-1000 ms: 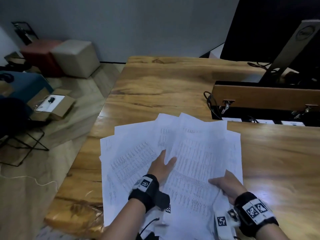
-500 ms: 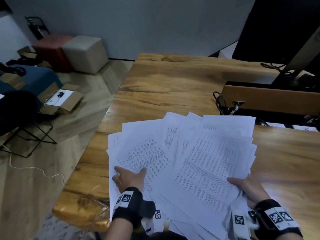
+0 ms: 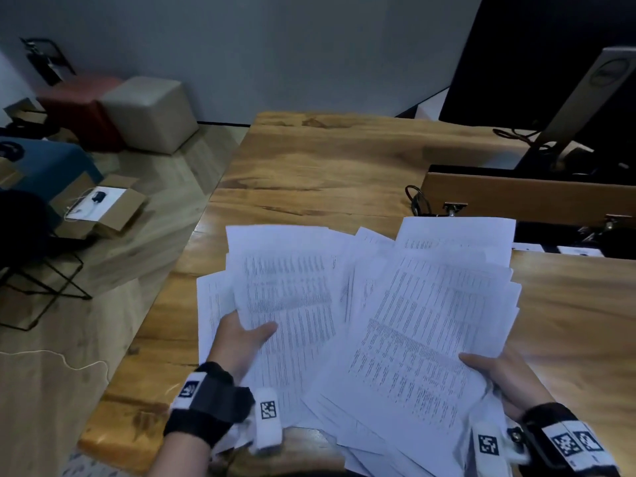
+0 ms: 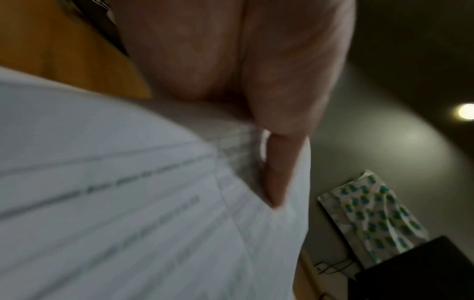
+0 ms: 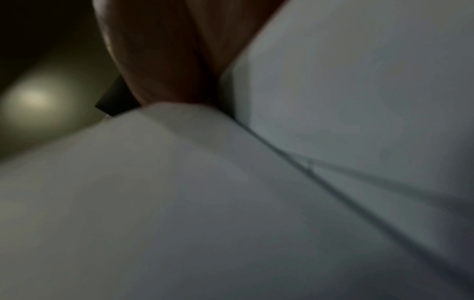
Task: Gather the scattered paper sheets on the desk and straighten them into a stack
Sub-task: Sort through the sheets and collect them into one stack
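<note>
Both grips now grasp the paper sheets [image 3: 395, 321], left hand [image 3: 241, 339] at 9 o'clock, right hand [image 3: 506, 380] at 3, lifting the loose fan off the tabletop [image 3: 327, 166], so straightening can start.

The paper sheets [image 3: 406, 325] I hold are white with grey rows of fine print (too blurred to read), my desk [image 3: 330, 173] is streaked honey-brown wood, and my wristbands [image 3: 210, 401] are black with black-and-white square markers.
</note>
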A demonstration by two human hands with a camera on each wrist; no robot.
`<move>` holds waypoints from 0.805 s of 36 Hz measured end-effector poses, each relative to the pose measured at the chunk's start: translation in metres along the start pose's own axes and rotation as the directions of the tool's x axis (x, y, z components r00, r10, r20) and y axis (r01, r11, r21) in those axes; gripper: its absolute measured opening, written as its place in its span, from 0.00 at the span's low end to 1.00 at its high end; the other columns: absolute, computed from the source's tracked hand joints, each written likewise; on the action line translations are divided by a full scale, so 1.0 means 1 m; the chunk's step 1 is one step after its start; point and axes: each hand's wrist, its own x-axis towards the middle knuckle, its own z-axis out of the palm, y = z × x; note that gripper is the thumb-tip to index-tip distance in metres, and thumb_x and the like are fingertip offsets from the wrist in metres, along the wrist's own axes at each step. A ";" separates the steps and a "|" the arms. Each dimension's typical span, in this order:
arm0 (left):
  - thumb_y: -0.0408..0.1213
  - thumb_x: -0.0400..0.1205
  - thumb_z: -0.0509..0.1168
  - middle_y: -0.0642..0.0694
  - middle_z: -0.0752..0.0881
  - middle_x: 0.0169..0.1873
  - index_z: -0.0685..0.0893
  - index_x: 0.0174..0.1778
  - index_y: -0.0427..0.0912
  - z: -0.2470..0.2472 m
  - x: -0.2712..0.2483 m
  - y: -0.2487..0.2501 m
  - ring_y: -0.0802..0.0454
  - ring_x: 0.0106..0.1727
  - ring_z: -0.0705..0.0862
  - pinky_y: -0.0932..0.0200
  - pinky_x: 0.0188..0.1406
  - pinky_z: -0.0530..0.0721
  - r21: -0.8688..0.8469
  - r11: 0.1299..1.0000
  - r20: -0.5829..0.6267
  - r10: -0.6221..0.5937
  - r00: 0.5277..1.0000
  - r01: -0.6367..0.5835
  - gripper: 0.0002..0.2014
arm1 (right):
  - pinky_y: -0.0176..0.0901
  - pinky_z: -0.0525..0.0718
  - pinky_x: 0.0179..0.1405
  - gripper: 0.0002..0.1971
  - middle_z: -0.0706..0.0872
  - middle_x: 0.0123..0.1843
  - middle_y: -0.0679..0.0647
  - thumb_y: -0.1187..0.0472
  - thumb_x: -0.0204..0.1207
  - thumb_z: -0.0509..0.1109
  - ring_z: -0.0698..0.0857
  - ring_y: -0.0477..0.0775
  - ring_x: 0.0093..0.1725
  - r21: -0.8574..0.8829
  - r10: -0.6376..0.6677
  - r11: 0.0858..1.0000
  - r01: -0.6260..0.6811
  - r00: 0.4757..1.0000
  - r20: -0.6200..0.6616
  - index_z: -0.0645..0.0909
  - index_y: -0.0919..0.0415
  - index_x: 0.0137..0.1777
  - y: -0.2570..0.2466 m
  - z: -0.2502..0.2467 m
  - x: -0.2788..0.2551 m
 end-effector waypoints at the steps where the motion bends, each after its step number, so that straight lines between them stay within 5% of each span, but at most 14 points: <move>1: 0.30 0.78 0.74 0.53 0.93 0.48 0.87 0.55 0.50 -0.001 0.002 0.012 0.54 0.50 0.91 0.53 0.49 0.89 -0.007 1.000 0.036 0.014 0.999 -0.013 0.13 | 0.65 0.89 0.52 0.16 0.93 0.54 0.66 0.79 0.76 0.68 0.93 0.69 0.51 0.002 -0.018 1.000 0.018 1.000 -0.001 0.83 0.66 0.61 -0.003 -0.004 -0.003; 3: 0.29 0.77 0.75 0.50 0.93 0.46 0.87 0.52 0.47 0.001 0.010 0.032 0.54 0.47 0.92 0.58 0.42 0.89 -0.023 0.999 0.104 0.028 0.994 -0.026 0.11 | 0.64 0.90 0.50 0.17 0.94 0.53 0.65 0.79 0.75 0.68 0.93 0.68 0.50 0.022 -0.040 0.999 0.040 0.999 -0.003 0.83 0.64 0.60 -0.008 -0.013 -0.007; 7: 0.34 0.76 0.76 0.50 0.93 0.49 0.88 0.57 0.43 0.018 0.033 0.052 0.52 0.50 0.92 0.55 0.48 0.88 0.057 0.995 0.276 0.064 0.959 -0.083 0.14 | 0.55 0.94 0.37 0.18 0.94 0.53 0.64 0.79 0.75 0.66 0.94 0.65 0.48 0.089 -0.052 0.995 0.051 0.999 0.008 0.82 0.63 0.61 -0.016 -0.027 -0.018; 11: 0.41 0.70 0.81 0.51 0.92 0.51 0.89 0.57 0.45 0.054 0.068 0.036 0.51 0.52 0.91 0.47 0.58 0.88 0.280 0.958 0.365 -0.049 0.930 -0.059 0.20 | 0.51 0.93 0.32 0.17 0.95 0.48 0.62 0.81 0.76 0.64 0.95 0.62 0.43 0.124 -0.066 0.990 0.066 0.998 -0.009 0.83 0.63 0.58 -0.018 -0.035 -0.023; 15: 0.46 0.68 0.78 0.46 0.87 0.61 0.83 0.63 0.47 0.090 0.087 0.009 0.44 0.58 0.86 0.45 0.60 0.86 0.608 0.791 0.250 -0.109 0.962 -0.068 0.27 | 0.52 0.93 0.32 0.18 0.95 0.49 0.64 0.82 0.75 0.65 0.94 0.65 0.45 0.124 -0.057 0.990 0.062 0.997 -0.047 0.81 0.70 0.62 -0.010 -0.040 -0.021; 18: 0.52 0.69 0.76 0.38 0.66 0.75 0.67 0.77 0.44 0.116 0.081 0.002 0.36 0.75 0.69 0.44 0.65 0.81 0.809 0.586 0.102 -0.063 0.993 -0.046 0.42 | 0.53 0.93 0.32 0.17 0.95 0.48 0.65 0.82 0.75 0.65 0.94 0.65 0.43 0.125 -0.048 0.991 0.056 0.996 -0.069 0.81 0.71 0.62 -0.005 -0.042 -0.019; 20: 0.55 0.66 0.77 0.37 0.60 0.77 0.60 0.80 0.45 0.129 0.073 0.000 0.35 0.78 0.62 0.43 0.67 0.79 0.865 0.500 0.067 -0.044 0.997 -0.036 0.49 | 0.54 0.93 0.35 0.19 0.93 0.53 0.67 0.82 0.75 0.65 0.94 0.68 0.48 0.124 -0.050 0.991 0.057 0.997 -0.063 0.80 0.72 0.66 -0.001 -0.042 -0.017; 25: 0.55 0.62 0.82 0.35 0.60 0.76 0.51 0.82 0.45 0.143 0.066 -0.004 0.34 0.76 0.64 0.44 0.68 0.79 0.877 0.476 -0.017 -0.089 0.996 0.058 0.61 | 0.58 0.93 0.40 0.21 0.92 0.57 0.69 0.82 0.76 0.66 0.92 0.70 0.52 0.128 -0.043 0.990 0.051 0.997 -0.069 0.79 0.70 0.68 0.007 -0.043 -0.010; 29: 0.53 0.62 0.83 0.36 0.62 0.74 0.54 0.81 0.41 0.141 0.067 0.001 0.35 0.75 0.68 0.44 0.65 0.79 0.860 0.497 -0.064 -0.128 0.990 0.120 0.59 | 0.59 0.93 0.43 0.20 0.91 0.58 0.70 0.82 0.76 0.65 0.92 0.71 0.53 0.138 -0.031 0.990 0.041 0.997 -0.075 0.80 0.70 0.67 0.011 -0.043 -0.006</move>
